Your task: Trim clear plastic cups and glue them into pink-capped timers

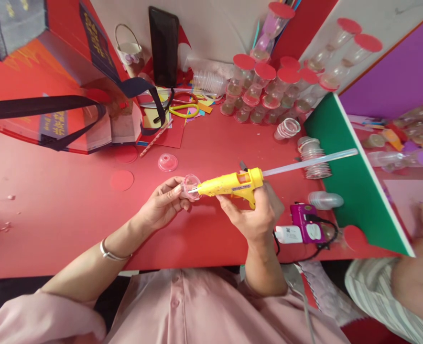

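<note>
L hand (164,201) pinches clear cup (189,178), R hand (258,216) grips glue gun (222,185). Joined cups (253,87) look done; stacked cups (318,172) approx. all unjoined.

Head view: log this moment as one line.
left hand: holds clear piece | right hand: holds glue gun | nozzle: at clear piece

Left hand (165,200) pinching; right hand (256,215) curled, gripping.

Bright, fairly even light pales the desk (71,215) toward the left; a soft shadow lies below the glue gun (229,184). Wide-angle distortion stretches the bag (53,67); the right edge looks smeared.
</note>
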The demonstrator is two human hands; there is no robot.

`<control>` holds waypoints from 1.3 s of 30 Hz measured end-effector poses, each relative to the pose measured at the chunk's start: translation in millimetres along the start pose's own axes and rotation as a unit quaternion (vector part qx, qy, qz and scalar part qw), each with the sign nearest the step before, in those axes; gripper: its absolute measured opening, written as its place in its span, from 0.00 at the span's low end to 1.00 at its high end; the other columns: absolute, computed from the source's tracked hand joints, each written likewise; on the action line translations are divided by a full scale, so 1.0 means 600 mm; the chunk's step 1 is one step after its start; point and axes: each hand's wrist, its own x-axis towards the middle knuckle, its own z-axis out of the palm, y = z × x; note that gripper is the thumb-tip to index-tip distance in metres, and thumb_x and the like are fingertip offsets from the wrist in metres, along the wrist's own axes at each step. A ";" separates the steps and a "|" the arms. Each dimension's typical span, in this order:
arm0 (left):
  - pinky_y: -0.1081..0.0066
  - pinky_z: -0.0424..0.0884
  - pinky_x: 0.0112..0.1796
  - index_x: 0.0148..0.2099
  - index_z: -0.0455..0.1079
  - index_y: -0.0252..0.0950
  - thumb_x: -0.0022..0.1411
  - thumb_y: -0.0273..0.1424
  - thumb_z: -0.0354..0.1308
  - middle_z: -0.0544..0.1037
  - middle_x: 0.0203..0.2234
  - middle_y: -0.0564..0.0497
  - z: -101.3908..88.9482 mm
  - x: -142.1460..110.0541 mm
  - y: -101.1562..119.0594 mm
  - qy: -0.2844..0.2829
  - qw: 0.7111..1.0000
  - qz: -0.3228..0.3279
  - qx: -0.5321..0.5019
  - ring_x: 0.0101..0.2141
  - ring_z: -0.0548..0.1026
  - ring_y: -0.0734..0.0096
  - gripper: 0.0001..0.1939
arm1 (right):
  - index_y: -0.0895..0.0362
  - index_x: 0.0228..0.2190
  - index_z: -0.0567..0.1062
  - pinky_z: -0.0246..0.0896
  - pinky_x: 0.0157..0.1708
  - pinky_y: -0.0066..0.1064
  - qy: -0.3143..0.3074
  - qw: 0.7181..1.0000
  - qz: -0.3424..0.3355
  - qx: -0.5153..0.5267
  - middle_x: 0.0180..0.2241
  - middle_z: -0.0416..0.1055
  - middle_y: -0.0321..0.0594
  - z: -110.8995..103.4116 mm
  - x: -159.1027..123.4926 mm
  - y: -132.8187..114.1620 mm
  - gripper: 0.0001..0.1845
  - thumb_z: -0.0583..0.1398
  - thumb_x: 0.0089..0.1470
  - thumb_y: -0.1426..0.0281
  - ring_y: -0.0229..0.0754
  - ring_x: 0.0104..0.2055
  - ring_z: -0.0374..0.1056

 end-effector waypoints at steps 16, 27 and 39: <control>0.70 0.82 0.30 0.47 0.78 0.35 0.59 0.33 0.76 0.85 0.44 0.45 0.004 -0.002 -0.003 0.002 1.000 0.006 0.020 0.30 0.84 0.66 0.16 | 0.54 0.45 0.74 0.65 0.30 0.32 -0.002 0.999 -0.006 -0.043 0.28 0.74 0.37 0.005 -0.006 0.007 0.13 0.64 0.59 0.63 0.42 0.28 0.71; 0.68 0.83 0.31 0.48 0.77 0.34 0.61 0.34 0.75 0.85 0.41 0.45 0.002 -0.001 -0.006 -0.013 1.000 0.003 0.021 0.34 0.86 0.60 0.17 | 0.55 0.48 0.74 0.63 0.29 0.30 0.015 0.999 -0.018 -0.047 0.27 0.73 0.35 0.007 -0.005 0.009 0.14 0.62 0.61 0.65 0.41 0.27 0.70; 0.70 0.83 0.31 0.48 0.78 0.35 0.61 0.34 0.75 0.83 0.50 0.45 -0.001 -0.001 -0.005 -0.011 1.000 0.007 0.023 0.37 0.87 0.58 0.15 | 0.55 0.50 0.74 0.64 0.30 0.31 0.010 0.999 -0.020 -0.039 0.27 0.73 0.35 0.006 -0.008 0.011 0.16 0.63 0.61 0.66 0.41 0.27 0.70</control>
